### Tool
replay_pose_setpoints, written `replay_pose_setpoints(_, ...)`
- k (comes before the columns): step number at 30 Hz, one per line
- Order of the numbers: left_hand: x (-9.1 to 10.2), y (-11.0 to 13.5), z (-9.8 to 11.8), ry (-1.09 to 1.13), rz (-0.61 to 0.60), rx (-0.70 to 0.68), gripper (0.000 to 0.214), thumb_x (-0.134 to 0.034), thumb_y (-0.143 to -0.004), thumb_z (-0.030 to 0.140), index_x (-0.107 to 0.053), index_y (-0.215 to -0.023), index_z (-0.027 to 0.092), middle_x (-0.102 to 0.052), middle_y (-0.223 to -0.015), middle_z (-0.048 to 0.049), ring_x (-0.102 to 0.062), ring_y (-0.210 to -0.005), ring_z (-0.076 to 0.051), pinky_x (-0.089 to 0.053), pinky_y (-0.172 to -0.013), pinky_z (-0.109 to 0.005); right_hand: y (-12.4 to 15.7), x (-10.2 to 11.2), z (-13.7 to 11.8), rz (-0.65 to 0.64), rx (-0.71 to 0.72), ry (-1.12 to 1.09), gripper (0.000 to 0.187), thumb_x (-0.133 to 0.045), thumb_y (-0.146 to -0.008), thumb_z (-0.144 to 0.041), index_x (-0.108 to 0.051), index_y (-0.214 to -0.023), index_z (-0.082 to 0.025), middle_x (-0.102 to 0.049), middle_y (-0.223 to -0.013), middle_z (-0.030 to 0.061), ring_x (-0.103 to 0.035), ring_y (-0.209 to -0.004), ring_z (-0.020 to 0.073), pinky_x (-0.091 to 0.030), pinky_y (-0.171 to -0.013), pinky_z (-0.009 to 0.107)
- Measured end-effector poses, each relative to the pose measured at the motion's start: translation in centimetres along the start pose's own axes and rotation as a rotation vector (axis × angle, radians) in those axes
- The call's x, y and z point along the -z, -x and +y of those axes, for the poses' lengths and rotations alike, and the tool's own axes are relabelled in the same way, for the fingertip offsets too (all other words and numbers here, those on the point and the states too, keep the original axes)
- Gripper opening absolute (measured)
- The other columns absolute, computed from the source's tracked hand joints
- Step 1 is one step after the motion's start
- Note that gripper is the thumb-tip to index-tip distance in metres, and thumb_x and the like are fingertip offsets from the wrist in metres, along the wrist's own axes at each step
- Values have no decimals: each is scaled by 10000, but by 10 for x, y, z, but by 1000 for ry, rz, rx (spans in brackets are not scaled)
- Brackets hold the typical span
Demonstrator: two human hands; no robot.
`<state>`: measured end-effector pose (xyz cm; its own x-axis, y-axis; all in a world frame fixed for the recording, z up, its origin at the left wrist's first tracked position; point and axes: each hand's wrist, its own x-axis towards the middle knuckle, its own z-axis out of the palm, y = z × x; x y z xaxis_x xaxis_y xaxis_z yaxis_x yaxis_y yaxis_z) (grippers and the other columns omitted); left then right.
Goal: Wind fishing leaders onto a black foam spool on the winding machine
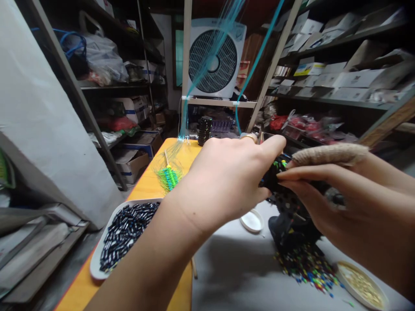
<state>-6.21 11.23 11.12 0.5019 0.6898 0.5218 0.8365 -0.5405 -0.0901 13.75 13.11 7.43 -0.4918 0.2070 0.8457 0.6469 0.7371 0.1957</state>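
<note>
My left hand, with a ring on one finger, reaches over a black device standing on the grey surface. Its fingers curl down at the device's top, and their tips are mostly hidden. From the right, my right hand pinches at the same spot, thumb and fingers together. A beige knitted cover wraps one of its fingers. Small green and yellow bits show between the two hands. Whatever either hand grips is too small or covered to name.
A white tray of black cylindrical pieces stands left. Behind it lies a green-blue bundle with thin wires. Loose coloured pieces, a dish of yellowish bits and a white dish are near the device. Teal strands hang before a fan.
</note>
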Motion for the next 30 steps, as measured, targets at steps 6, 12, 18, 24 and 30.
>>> replay_pose_setpoints(6,-1,-3,0,-9,9,-8,318,-642,-822,282,-578,-1128,224,-710,-952,2,-691,-783,-241,-420,-577,-335,2,1,4,37,-12,-127,185,-712,-832,-106,-701,-973,-225,-685,-1012,37,-661,-908,156,-514,-823,273)
replay_pose_setpoints(12,0,-1,0,-45,26,-17,292,-649,-817,297,-566,-1090,234,-704,-886,8,-682,-723,-236,-393,-544,-332,5,6,10,44,-210,-369,185,-685,-825,-117,-706,-961,-241,-700,-1000,32,-680,-914,192,-563,-809,297)
replay_pose_setpoints(18,2,-1,0,-39,7,-17,286,-638,-827,298,-563,-1095,233,-698,-885,5,-680,-723,-236,-394,-535,-329,1,7,6,-4,-61,-110,136,-718,-826,-165,-692,-936,-240,-693,-1013,15,-670,-902,154,-521,-832,275)
replay_pose_setpoints(24,1,-2,0,-37,9,-13,308,-653,-822,311,-559,-1105,237,-706,-882,6,-688,-741,-235,-411,-544,-313,-7,6,3,-49,-113,-114,34,-664,-865,-218,-643,-846,-238,-654,-967,14,-646,-874,154,-504,-755,275)
replay_pose_setpoints(30,2,-2,1,-37,2,-11,308,-663,-815,317,-575,-1096,227,-707,-895,-3,-692,-750,-260,-421,-547,-332,-14,4,-2,-65,-78,-107,36,-638,-872,-170,-642,-852,-199,-649,-964,35,-636,-886,140,-500,-787,254)
